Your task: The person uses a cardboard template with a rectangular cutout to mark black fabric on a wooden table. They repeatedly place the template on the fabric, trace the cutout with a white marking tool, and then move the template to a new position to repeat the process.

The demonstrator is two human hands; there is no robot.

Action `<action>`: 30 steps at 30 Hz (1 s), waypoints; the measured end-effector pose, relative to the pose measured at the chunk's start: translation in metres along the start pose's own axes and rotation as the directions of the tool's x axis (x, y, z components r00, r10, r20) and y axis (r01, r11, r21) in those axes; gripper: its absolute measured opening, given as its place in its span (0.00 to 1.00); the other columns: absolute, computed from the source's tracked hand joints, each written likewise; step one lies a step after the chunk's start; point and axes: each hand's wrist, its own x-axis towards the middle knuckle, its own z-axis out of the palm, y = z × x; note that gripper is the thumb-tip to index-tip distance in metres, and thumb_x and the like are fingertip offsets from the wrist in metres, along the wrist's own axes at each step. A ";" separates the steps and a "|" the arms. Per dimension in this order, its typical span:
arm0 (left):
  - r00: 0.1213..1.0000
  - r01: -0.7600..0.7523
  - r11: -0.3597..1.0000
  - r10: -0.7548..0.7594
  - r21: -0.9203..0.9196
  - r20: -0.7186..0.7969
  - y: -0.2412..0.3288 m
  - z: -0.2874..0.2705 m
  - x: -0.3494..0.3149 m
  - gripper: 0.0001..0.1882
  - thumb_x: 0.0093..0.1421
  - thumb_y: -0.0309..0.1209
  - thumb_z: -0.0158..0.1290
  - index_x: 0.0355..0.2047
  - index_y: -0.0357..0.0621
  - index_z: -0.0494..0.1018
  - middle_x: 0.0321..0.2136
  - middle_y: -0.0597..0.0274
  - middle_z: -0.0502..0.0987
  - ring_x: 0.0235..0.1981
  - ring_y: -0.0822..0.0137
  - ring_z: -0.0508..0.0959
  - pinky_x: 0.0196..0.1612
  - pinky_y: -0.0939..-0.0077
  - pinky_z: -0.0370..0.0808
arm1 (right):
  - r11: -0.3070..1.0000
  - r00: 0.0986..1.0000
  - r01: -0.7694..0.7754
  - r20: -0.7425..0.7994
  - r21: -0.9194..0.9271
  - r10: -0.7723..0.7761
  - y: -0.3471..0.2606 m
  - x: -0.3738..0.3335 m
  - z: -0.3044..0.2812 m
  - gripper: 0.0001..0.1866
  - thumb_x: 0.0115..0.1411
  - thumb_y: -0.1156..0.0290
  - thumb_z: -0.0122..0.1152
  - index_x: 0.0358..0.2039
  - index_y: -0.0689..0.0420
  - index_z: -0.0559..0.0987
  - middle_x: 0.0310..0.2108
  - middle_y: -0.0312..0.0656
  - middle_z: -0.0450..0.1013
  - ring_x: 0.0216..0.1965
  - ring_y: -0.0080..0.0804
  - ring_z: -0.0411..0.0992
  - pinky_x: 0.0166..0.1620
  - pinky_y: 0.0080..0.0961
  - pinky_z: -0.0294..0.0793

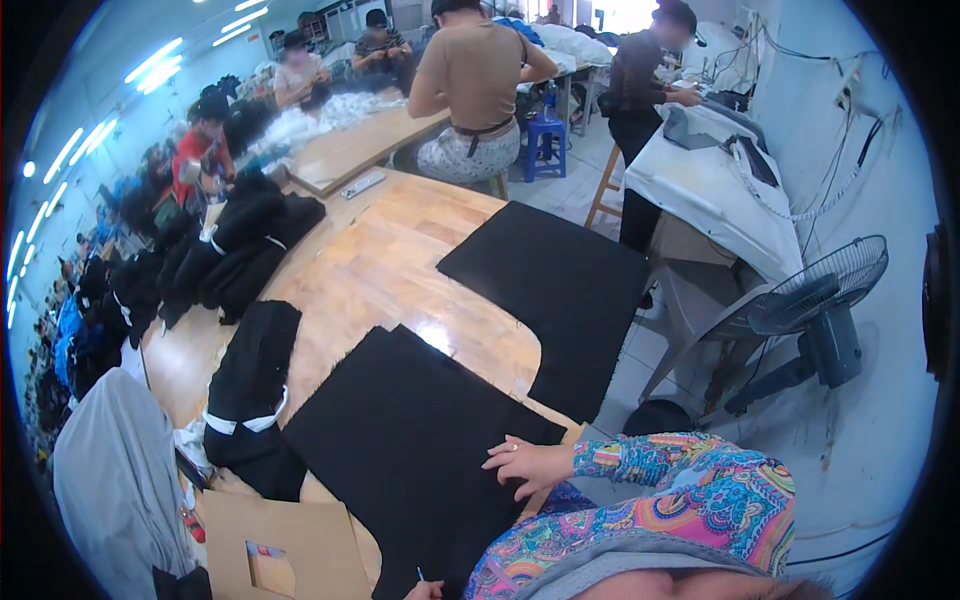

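A black cut cloth panel with frayed edges lies on the wooden table, one side curved. My right hand, a ring on one finger, rests on its right part with fingers spread. At the lower edge of the view, only part of my left hand shows, its fingers closed on a thin whitish stick over the cloth; the stick's exact kind is too small to make out. To the left of the panel lies a brown cardboard piece with a rectangular cutout. A second black panel lies farther off to the right.
A black cloth roll tied with white strip lies left of the panel. Black bundles are heaped beyond it. Grey cloth drapes something at left. A fan stands at right. Several people work farther off, one seated nearby.
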 end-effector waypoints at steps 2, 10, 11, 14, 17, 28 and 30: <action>0.994 0.104 0.994 -0.103 -0.043 0.022 0.019 -0.010 0.005 0.08 0.55 0.19 0.45 0.36 0.41 0.69 0.33 0.46 0.74 0.36 0.51 0.77 0.38 0.63 0.72 | 1.000 1.000 -0.006 0.009 -0.001 0.006 -0.002 0.000 0.000 0.20 0.45 0.61 0.69 0.36 0.56 0.75 0.58 0.50 0.60 0.64 0.51 0.48 0.62 0.60 0.41; 0.988 0.150 0.981 -0.146 0.126 -0.041 0.026 -0.006 0.012 0.05 0.54 0.22 0.48 0.32 0.41 0.68 0.31 0.47 0.74 0.37 0.49 0.75 0.37 0.60 0.70 | 1.000 1.000 -0.012 0.022 0.008 0.012 0.000 0.002 0.005 0.23 0.42 0.64 0.71 0.38 0.56 0.74 0.59 0.50 0.58 0.65 0.52 0.47 0.63 0.61 0.38; 0.989 0.145 0.974 -0.144 0.174 -0.019 0.027 -0.006 0.011 0.05 0.54 0.22 0.48 0.32 0.41 0.68 0.31 0.47 0.74 0.37 0.49 0.74 0.37 0.60 0.70 | 1.000 1.000 -0.011 0.025 0.014 0.010 -0.001 0.003 0.004 0.22 0.42 0.64 0.71 0.38 0.56 0.74 0.59 0.50 0.58 0.65 0.52 0.47 0.63 0.61 0.38; 0.989 0.113 0.949 -0.135 0.294 0.055 0.055 -0.014 0.023 0.05 0.54 0.23 0.49 0.32 0.41 0.68 0.32 0.46 0.73 0.37 0.48 0.74 0.38 0.59 0.69 | 1.000 0.999 -0.023 0.041 0.016 0.022 -0.004 0.002 -0.001 0.22 0.43 0.65 0.71 0.38 0.56 0.74 0.60 0.50 0.57 0.65 0.52 0.46 0.63 0.61 0.37; 0.992 0.106 0.957 -0.119 0.269 0.031 0.056 -0.011 0.021 0.05 0.54 0.23 0.49 0.32 0.40 0.67 0.31 0.46 0.73 0.37 0.47 0.73 0.38 0.59 0.69 | 0.999 0.999 -0.026 0.041 0.023 0.025 -0.003 0.002 0.002 0.21 0.43 0.65 0.70 0.38 0.56 0.74 0.60 0.49 0.57 0.65 0.51 0.45 0.64 0.61 0.37; 0.971 0.240 0.968 -0.240 0.078 -0.015 0.044 -0.015 0.014 0.07 0.53 0.23 0.52 0.33 0.40 0.67 0.32 0.47 0.72 0.35 0.49 0.73 0.36 0.62 0.70 | 0.998 0.995 -0.055 0.088 -0.005 0.055 -0.007 0.003 -0.004 0.21 0.43 0.68 0.70 0.38 0.56 0.74 0.60 0.49 0.57 0.65 0.51 0.45 0.64 0.61 0.38; 0.956 0.295 0.956 -0.294 -0.011 0.011 0.042 -0.021 0.015 0.07 0.53 0.26 0.52 0.32 0.41 0.68 0.30 0.50 0.71 0.34 0.53 0.71 0.36 0.64 0.69 | 0.999 0.995 -0.045 0.084 -0.010 0.046 -0.006 0.003 -0.003 0.21 0.43 0.68 0.70 0.38 0.56 0.74 0.59 0.48 0.57 0.65 0.51 0.45 0.64 0.61 0.39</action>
